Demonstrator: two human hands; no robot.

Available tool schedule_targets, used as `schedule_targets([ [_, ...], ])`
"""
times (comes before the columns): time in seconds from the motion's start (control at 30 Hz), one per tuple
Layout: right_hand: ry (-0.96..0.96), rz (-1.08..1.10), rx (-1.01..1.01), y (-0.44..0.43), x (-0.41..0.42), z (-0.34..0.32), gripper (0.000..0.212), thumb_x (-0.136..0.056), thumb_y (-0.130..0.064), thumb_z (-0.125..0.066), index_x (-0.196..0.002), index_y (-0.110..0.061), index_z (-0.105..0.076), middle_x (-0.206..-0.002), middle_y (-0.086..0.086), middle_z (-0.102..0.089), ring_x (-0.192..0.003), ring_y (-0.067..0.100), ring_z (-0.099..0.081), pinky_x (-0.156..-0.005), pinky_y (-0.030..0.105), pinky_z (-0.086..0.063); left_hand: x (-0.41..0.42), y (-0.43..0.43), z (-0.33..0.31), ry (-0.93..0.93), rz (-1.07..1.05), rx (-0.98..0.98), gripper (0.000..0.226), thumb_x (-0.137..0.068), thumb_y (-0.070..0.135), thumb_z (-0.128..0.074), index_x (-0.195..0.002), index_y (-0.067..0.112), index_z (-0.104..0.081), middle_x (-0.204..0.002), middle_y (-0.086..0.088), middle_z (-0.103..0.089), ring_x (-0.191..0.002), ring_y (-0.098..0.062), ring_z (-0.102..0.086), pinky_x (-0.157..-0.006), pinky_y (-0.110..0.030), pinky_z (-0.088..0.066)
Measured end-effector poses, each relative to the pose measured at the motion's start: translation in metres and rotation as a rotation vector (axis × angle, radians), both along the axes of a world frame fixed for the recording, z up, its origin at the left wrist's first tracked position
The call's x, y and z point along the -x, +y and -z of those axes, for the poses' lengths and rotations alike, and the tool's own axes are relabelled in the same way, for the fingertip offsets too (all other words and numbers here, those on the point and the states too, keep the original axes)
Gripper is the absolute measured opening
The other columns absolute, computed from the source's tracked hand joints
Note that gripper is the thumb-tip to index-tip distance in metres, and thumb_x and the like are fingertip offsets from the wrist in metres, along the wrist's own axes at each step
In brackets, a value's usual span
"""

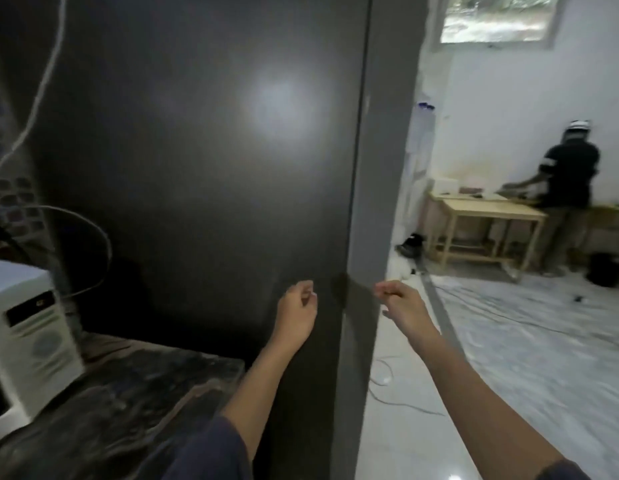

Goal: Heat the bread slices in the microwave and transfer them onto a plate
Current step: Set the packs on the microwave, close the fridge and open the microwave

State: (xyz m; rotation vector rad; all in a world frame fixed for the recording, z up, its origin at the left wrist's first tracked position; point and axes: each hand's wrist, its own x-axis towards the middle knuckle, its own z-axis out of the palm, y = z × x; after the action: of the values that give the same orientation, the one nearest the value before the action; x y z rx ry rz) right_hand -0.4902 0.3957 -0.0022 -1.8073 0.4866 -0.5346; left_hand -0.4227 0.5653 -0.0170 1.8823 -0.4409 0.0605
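Note:
A white microwave [31,344] stands at the left edge on a dark stone counter [145,393]; only its control-panel end shows. No bread or plate is in view. My left hand [297,311] is raised in front of a tall dark panel [197,168], fingers loosely curled, holding nothing. My right hand [401,306] hovers just right of the panel's grey edge [380,168], also loosely curled and holding nothing. Both hands are well to the right of the microwave.
Cables [93,244] loop behind the microwave. To the right, a room opens with a white floor, a loose cord [387,386] and plastic sheeting [543,323]. Another person [567,188] works at a wooden table [488,216] at the back.

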Motion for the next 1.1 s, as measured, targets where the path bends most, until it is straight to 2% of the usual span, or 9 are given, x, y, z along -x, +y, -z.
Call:
schedule_targets([
  [0.13, 0.021, 0.136, -0.07, -0.086, 0.04, 0.007, 0.031, -0.085, 0.001, -0.046, -0.075, -0.024, -0.061, -0.102, 0.006, -0.063, -0.101, 0.022, -0.056, -0.088, 0.037, -0.045, 0.026, -0.108, 0.006, 0.009, 0.215, -0.014, 0.031, -0.094, 0.009, -0.046, -0.124, 0.005, -0.053, -0.118, -0.005, -0.057, -0.104, -0.014, -0.055, -0.079, -0.011, -0.043],
  [0.27, 0.044, 0.239, -0.106, -0.172, 0.058, 0.017, 0.024, -0.087, 0.0, -0.047, -0.086, -0.017, -0.064, -0.102, 0.007, -0.064, -0.105, 0.026, -0.058, -0.093, 0.041, -0.046, 0.031, -0.207, 0.014, 0.007, 0.353, -0.029, 0.031, -0.089, 0.006, -0.05, -0.12, 0.004, -0.056, -0.121, -0.011, -0.059, -0.111, -0.025, -0.057, -0.097, -0.032, -0.045],
  [0.33, 0.06, 0.253, -0.098, -0.21, 0.06, 0.021, 0.023, -0.086, -0.001, -0.047, -0.091, -0.016, -0.064, -0.102, 0.006, -0.064, -0.108, 0.026, -0.058, -0.095, 0.042, -0.045, 0.024, -0.247, 0.015, -0.01, 0.382, -0.047, 0.032, -0.089, 0.007, -0.05, -0.121, 0.003, -0.055, -0.121, -0.012, -0.059, -0.111, -0.024, -0.057, -0.097, -0.03, -0.043],
  [0.43, 0.055, 0.264, -0.068, -0.274, 0.054, 0.016, 0.023, -0.086, -0.004, -0.05, -0.082, -0.022, -0.064, -0.108, 0.007, -0.064, -0.109, 0.025, -0.057, -0.1, 0.046, -0.045, 0.008, -0.312, 0.01, -0.023, 0.386, -0.051, 0.033, -0.09, 0.008, -0.05, -0.122, 0.003, -0.054, -0.122, -0.011, -0.058, -0.113, -0.022, -0.055, -0.094, -0.025, -0.039],
  [0.5, 0.045, 0.273, -0.064, -0.314, 0.044, 0.014, 0.018, -0.087, -0.005, -0.052, -0.086, -0.019, -0.064, -0.111, 0.009, -0.065, -0.11, 0.025, -0.056, -0.102, 0.047, -0.043, -0.005, -0.349, 0.007, -0.028, 0.39, -0.058, 0.035, -0.091, 0.01, -0.048, -0.125, 0.005, -0.052, -0.123, -0.009, -0.056, -0.114, -0.02, -0.053, -0.095, -0.024, -0.038],
  [0.57, 0.039, 0.266, -0.049, -0.348, 0.032, 0.014, 0.017, -0.087, -0.006, -0.052, -0.092, -0.017, -0.063, -0.112, 0.009, -0.065, -0.111, 0.024, -0.056, -0.102, 0.046, -0.042, -0.022, -0.383, 0.007, -0.034, 0.387, -0.062, 0.035, -0.092, 0.011, -0.047, -0.127, 0.006, -0.051, -0.126, -0.009, -0.055, -0.115, -0.02, -0.052, -0.097, -0.026, -0.038],
  [0.7, 0.075, 0.237, -0.031, -0.402, 0.0, 0.021, 0.02, -0.087, -0.004, -0.05, -0.087, -0.02, -0.063, -0.106, 0.006, -0.064, -0.109, 0.024, -0.056, -0.1, 0.043, -0.044, -0.059, -0.438, 0.013, -0.034, 0.343, -0.068, 0.033, -0.092, 0.012, -0.049, -0.124, 0.005, -0.053, -0.124, -0.011, -0.057, -0.113, -0.022, -0.054, -0.096, -0.027, -0.039],
  [0.8, 0.07, 0.226, -0.024, -0.44, -0.034, 0.03, 0.02, -0.087, -0.006, -0.05, -0.096, -0.016, -0.064, -0.11, 0.008, -0.065, -0.108, 0.023, -0.056, -0.095, 0.04, -0.045, -0.091, -0.471, 0.019, -0.023, 0.336, -0.075, 0.033, -0.092, 0.014, -0.049, -0.124, 0.006, -0.053, -0.124, -0.01, -0.057, -0.113, -0.021, -0.053, -0.096, -0.027, -0.039],
  [1.1, 0.092, 0.207, -0.031, -0.562, -0.194, 0.047, 0.018, -0.088, -0.009, -0.052, -0.095, -0.019, -0.065, -0.106, 0.004, -0.066, -0.105, 0.02, -0.057, -0.098, 0.041, -0.046, -0.251, -0.599, 0.034, 0.004, 0.326, -0.093, 0.035, -0.09, 0.007, -0.048, -0.125, 0.003, -0.051, -0.125, -0.013, -0.056, -0.116, -0.023, -0.052, -0.099, -0.029, -0.039],
])
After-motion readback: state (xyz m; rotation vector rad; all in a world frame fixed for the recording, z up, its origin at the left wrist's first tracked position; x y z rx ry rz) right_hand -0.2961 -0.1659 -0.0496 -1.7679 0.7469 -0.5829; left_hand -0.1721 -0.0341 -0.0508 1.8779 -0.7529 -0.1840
